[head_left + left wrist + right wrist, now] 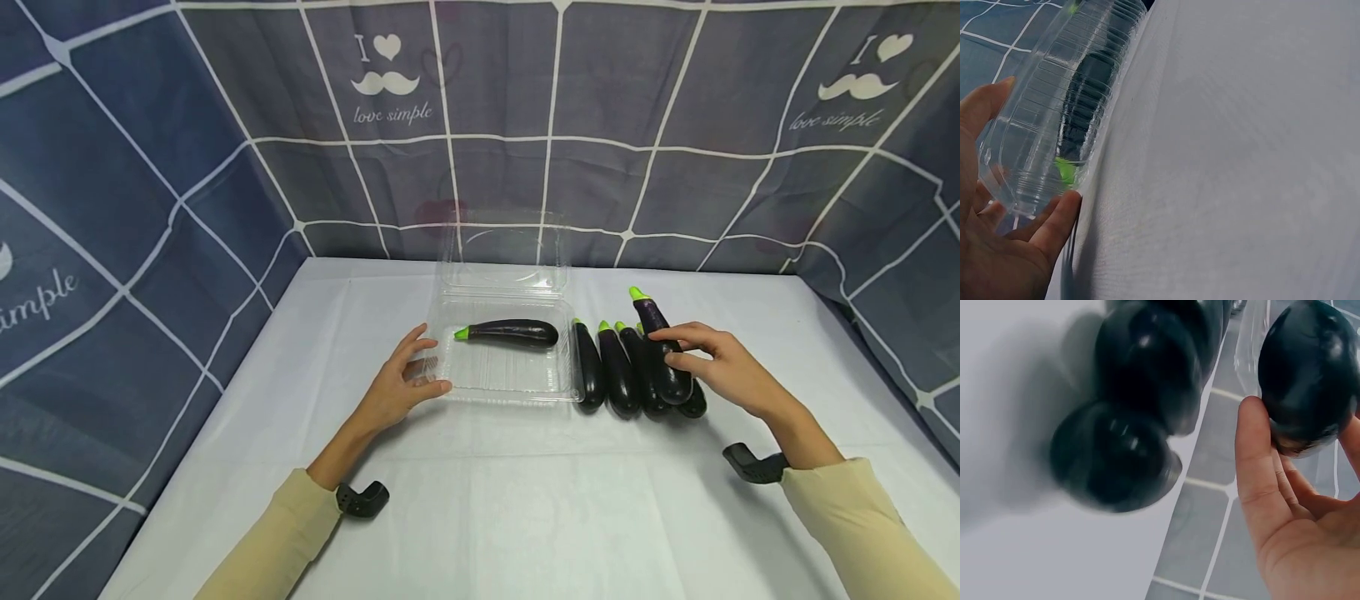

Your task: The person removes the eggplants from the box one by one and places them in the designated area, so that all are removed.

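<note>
My left hand point(401, 379) holds the left side of a clear plastic clamshell container point(498, 377), thumb at the near corner and fingers along the far side. Inside the container lies one eggplant point(517, 332), its green stem end pointing left. In the left wrist view that eggplant point(1088, 94) shows through the ribbed wall. Over at the right, my right hand point(716, 364) grips another eggplant point(671, 383) between thumb and fingers, its green tip pointing away. In the right wrist view the held eggplant point(1310, 369) is raised above the table, apart from the others.
Several eggplants point(618, 375) lie side by side on the white tablecloth point(525, 500), just right of the container. The container's transparent lid point(502, 271) stands open toward the back. A dark checked cloth point(600, 183) hangs behind and at both sides.
</note>
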{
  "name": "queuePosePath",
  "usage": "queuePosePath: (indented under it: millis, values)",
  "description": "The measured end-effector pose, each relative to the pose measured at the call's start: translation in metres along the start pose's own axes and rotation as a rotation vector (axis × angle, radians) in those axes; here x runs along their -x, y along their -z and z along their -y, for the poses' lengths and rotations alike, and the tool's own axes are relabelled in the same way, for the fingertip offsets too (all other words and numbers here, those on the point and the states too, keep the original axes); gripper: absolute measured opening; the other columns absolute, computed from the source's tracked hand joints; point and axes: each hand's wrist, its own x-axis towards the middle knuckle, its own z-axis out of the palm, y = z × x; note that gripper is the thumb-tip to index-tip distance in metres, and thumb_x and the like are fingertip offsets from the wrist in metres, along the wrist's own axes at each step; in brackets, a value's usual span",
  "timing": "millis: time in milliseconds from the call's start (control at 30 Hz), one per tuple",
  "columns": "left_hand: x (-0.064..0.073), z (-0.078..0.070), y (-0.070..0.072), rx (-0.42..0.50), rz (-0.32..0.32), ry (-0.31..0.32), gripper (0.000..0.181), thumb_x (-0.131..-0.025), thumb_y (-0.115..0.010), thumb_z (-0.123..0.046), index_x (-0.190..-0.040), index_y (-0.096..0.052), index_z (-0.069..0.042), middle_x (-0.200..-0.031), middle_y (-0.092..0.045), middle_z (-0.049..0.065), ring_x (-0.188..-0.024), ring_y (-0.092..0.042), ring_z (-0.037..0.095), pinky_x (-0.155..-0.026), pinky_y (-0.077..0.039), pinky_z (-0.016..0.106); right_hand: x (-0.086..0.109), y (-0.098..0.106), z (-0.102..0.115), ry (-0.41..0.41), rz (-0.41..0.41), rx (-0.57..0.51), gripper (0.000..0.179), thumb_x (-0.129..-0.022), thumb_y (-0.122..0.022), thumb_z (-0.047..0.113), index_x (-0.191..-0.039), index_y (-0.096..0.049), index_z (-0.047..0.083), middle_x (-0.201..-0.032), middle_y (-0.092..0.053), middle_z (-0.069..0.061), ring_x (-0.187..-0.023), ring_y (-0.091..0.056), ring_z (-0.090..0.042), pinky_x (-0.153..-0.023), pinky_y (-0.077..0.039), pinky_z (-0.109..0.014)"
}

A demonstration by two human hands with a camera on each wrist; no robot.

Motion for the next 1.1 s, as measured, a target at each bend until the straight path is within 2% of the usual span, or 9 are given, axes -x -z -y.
queuePosePath:
  millis: [300, 767, 967, 1100]
  values:
    - [0.000, -0.001, -0.001, 0.005, -0.001, 0.003, 0.070, -0.085, -0.080, -0.015, -0.143, -0.044, 0.000, -0.164, -0.012, 0.000, -0.138, -0.035, 0.042, -0.103, -0.040, 0.055, 0.016, 0.014, -0.015, -0.057, -0.029, 0.016, 0.035, -0.100, -0.060, 0.018, -0.134, -0.062, 0.009, -0.129, -0.055, 0.002, -0.111, -0.048, 0.000, -0.082, -0.041, -0.020]
    - [0.001, 0.000, -0.001, -0.004, -0.002, 0.000, 0.069, -0.086, -0.079, -0.017, -0.143, -0.045, 0.000, -0.163, -0.013, -0.002, -0.137, -0.035, 0.042, -0.104, -0.039, 0.056, 0.032, 0.026, -0.041, -0.158, -0.048, 0.053, 0.040, -0.100, -0.061, 0.022, -0.136, -0.059, 0.007, -0.126, -0.054, 0.014, -0.103, -0.051, 0.002, -0.077, -0.043, -0.025]
    - [0.001, 0.000, -0.001, 0.000, 0.000, 0.000, 0.070, -0.086, -0.079, -0.016, -0.144, -0.044, 0.000, -0.163, -0.012, -0.003, -0.138, -0.034, 0.043, -0.104, -0.039, 0.056, 0.033, 0.031, -0.046, -0.165, -0.023, 0.086, 0.039, -0.100, -0.060, 0.023, -0.136, -0.059, 0.006, -0.129, -0.052, 0.008, -0.106, -0.046, 0.006, -0.082, -0.042, -0.034]
    - [0.001, 0.000, -0.001, 0.000, -0.005, 0.001, 0.069, -0.086, -0.079, -0.016, -0.143, -0.045, -0.001, -0.164, -0.012, 0.000, -0.138, -0.034, 0.044, -0.104, -0.039, 0.057, 0.031, 0.033, -0.048, -0.186, -0.005, 0.089, 0.040, -0.101, -0.060, 0.024, -0.136, -0.059, 0.006, -0.133, -0.053, -0.003, -0.106, -0.044, 0.005, -0.084, -0.041, -0.040]
